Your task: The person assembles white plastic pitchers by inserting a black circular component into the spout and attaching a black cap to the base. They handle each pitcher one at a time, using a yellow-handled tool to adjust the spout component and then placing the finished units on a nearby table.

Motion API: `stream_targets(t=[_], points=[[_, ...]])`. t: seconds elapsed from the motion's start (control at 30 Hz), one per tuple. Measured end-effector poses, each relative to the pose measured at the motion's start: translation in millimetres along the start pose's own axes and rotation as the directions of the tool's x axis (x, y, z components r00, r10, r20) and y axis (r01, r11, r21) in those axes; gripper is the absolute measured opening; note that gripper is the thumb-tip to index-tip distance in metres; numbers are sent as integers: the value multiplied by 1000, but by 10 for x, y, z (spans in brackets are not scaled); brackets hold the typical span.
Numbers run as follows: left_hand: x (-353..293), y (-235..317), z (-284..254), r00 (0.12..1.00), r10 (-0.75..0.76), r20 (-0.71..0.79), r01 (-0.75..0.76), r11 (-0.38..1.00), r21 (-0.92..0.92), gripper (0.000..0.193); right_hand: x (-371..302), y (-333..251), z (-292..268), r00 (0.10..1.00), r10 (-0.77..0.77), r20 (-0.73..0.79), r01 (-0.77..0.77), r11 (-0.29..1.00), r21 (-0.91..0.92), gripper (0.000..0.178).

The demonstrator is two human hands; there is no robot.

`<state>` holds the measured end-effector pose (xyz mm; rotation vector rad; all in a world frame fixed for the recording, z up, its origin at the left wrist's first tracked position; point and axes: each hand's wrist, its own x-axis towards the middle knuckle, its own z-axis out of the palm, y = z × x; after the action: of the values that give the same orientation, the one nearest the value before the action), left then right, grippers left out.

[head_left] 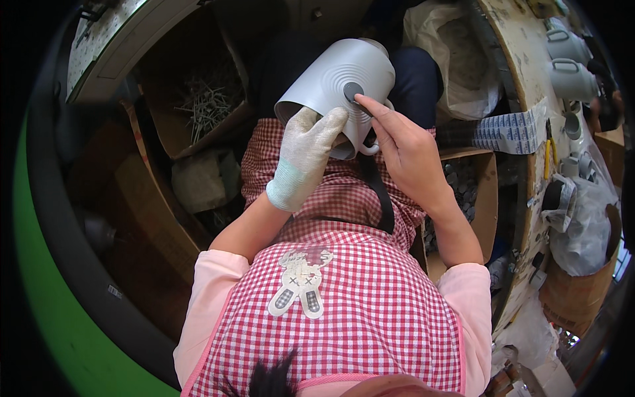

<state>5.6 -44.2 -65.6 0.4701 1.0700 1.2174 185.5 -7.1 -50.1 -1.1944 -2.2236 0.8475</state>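
Cylinder, silvery, concentrically ridged; gloved left hand grasps rim; bare right hand, index extended, touches round grey disc.

Printing and labels are showing on several surfaces, but no wording is coming out legibly.
A long, flexible blue-and-white strip is carrying dense, repeated rows of tiny printing at the edge of the worn, pale counter on the right; a small, white, rectangular sticker with dark markings is sitting on the dark grey, curved edge at the left; a brown cardboard carton at the lower right is bearing faint printing; and a cream, rabbit-shaped patch on the red-and-white checked apron is displaying two cross-shaped eyes, while the darker marks on its worn part are staying too unclear to read.
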Motion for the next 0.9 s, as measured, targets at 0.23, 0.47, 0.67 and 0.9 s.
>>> stream_targets(t=[0.23,0.47,0.67,0.9], points=[[-7,-10,65,1000,8,-16,-7,998,61,39,-29,-44,81,995,-77,-68,54,957,-286,58],[173,-336,199,977,206,-45,-175,910,376,26,-67,-138,252,996,77,-52,-93,824,-559,51],[186,-263,54,976,219,-8,-207,933,295,30,-5,23,226,974,40,-222,-56,996,-68,28],[-131,217,-301,967,253,19,-251,947,200,41,141,551,-476,755,570,-324,-117,604,788,70]])
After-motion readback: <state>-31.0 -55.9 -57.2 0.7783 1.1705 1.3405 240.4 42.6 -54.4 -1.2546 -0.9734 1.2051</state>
